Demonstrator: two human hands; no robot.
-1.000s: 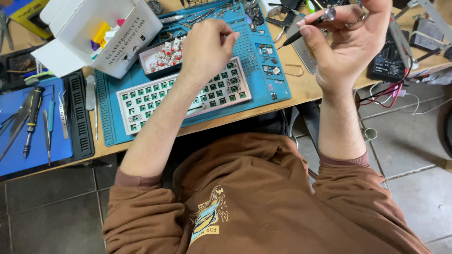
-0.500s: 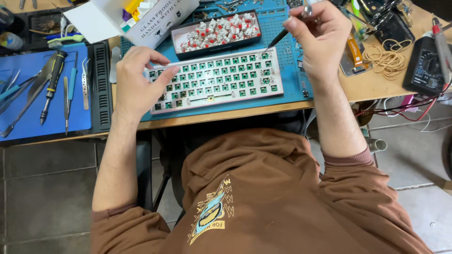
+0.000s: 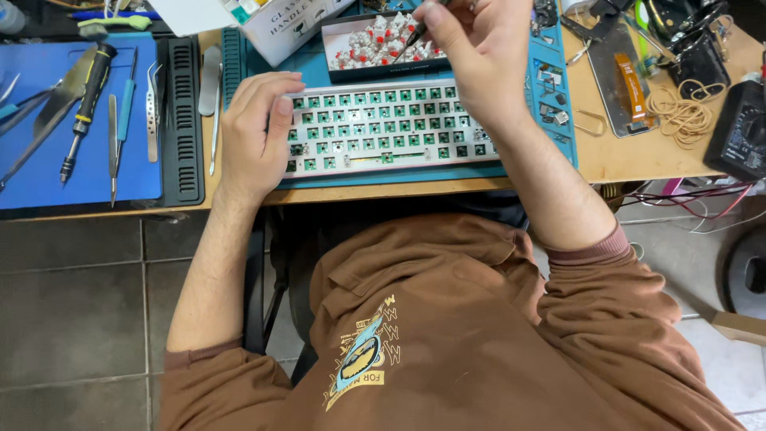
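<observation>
Left hand point(image 3: 259, 132) lies loosely curled on the left edge of the keyboard board point(image 3: 387, 128), gripping nothing; better to press it flat so the board can't skid on the teal mat point(image 3: 550, 96). Right hand point(image 3: 479, 56) pinches a thin dark tool point(image 3: 415, 33) over the tray of switches point(image 3: 383, 44), tip low, best worked one switch at a time. Wooden bench point(image 3: 630, 156), blue tool mat point(image 3: 48, 144) far left, grey tiled floor point(image 3: 72, 303).

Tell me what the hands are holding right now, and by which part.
The right hand pinches a thin dark tool by its upper shaft. The left hand holds nothing, resting on the keyboard board's left edge.
</observation>
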